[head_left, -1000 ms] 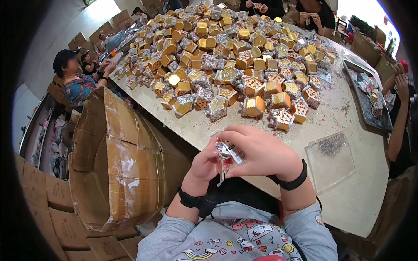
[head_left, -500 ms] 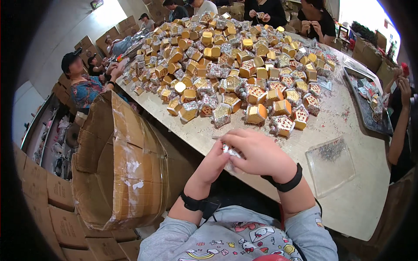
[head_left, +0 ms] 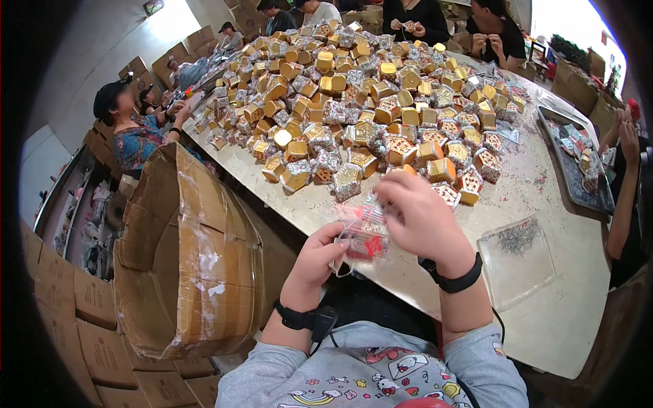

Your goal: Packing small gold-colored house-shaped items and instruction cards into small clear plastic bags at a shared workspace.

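Observation:
A crinkled clear plastic bag [head_left: 366, 241] with red, white and pink contents is in front of me, above the table's near edge. My left hand [head_left: 316, 260] pinches its lower left side between thumb and fingers. On the bag's upper right side are the curled fingers of my right hand [head_left: 427, 216]. What exactly lies inside the bag is blurred. Just beyond my hands begins a big heap of small gold house-shaped ornaments [head_left: 398, 151], many with glittery sides and red-dotted faces.
The pale table [head_left: 435, 292] carries a clear flat sheet [head_left: 518, 262] with dark glitter on it. A dark tray [head_left: 577, 160] of small packets stands at the right. A big open carton [head_left: 221, 272] stands at my left. Several people work around the table.
My hands have moved apart, the right one up and to the right. The plastic bag, mostly hidden between them before, now shows its red and white contents.

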Motion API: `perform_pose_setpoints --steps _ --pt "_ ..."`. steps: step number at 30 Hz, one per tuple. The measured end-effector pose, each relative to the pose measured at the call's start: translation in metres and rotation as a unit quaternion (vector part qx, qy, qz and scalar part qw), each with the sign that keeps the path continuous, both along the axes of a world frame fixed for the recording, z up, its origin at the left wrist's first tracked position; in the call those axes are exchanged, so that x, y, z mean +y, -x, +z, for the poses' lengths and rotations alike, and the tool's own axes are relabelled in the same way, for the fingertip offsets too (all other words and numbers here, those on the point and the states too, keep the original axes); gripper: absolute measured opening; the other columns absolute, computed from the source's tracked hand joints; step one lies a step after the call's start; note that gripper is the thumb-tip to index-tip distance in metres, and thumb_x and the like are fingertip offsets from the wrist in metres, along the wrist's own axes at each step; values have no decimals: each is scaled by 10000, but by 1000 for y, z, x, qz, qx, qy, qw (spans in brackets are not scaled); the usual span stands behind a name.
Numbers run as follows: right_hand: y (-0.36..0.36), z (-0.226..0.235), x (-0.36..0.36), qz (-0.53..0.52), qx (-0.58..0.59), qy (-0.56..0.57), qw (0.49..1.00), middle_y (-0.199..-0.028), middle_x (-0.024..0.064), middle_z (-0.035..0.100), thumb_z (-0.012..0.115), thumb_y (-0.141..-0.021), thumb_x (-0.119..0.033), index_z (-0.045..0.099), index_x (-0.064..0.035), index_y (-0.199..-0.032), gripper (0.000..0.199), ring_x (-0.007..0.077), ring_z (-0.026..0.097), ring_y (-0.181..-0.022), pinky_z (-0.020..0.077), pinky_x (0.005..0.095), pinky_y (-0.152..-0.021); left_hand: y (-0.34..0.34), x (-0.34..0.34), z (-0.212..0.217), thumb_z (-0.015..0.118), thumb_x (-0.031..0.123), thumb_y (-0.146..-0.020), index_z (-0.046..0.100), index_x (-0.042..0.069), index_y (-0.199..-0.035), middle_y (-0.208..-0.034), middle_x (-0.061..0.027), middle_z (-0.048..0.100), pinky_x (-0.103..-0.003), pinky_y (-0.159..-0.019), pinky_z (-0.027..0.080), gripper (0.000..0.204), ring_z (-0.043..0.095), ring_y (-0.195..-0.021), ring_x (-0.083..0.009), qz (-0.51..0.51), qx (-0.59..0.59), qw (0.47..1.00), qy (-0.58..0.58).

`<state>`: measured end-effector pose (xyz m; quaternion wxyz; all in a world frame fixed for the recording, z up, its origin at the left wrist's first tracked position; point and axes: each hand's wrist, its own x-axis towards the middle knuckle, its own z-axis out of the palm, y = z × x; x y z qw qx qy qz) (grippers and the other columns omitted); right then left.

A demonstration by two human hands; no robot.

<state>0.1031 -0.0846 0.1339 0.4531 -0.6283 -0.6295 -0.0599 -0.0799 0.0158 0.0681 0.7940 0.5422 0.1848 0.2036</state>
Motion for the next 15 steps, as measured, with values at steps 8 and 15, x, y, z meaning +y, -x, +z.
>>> perform_pose_setpoints --steps 8,15 --pt "-9 0 -3 98 68 57 991 -984 140 552 518 -649 -12 572 -12 -964 320 298 546 -900 459 347 -757 3 -2 8 522 51 -766 389 -49 -1234 -861 -102 587 -255 -657 466 496 576 -749 -151 5 -114 993 1" --pt "-12 1 -4 30 130 21 991 -1034 122 529 563 -684 -34 563 0 -998 317 274 555 -890 460 326 -756 -1 -8 11 465 149 -880 478 -46 -1139 -894 -129 603 -296 -681 491 325 605 -775 -182 93 -64 992 48"
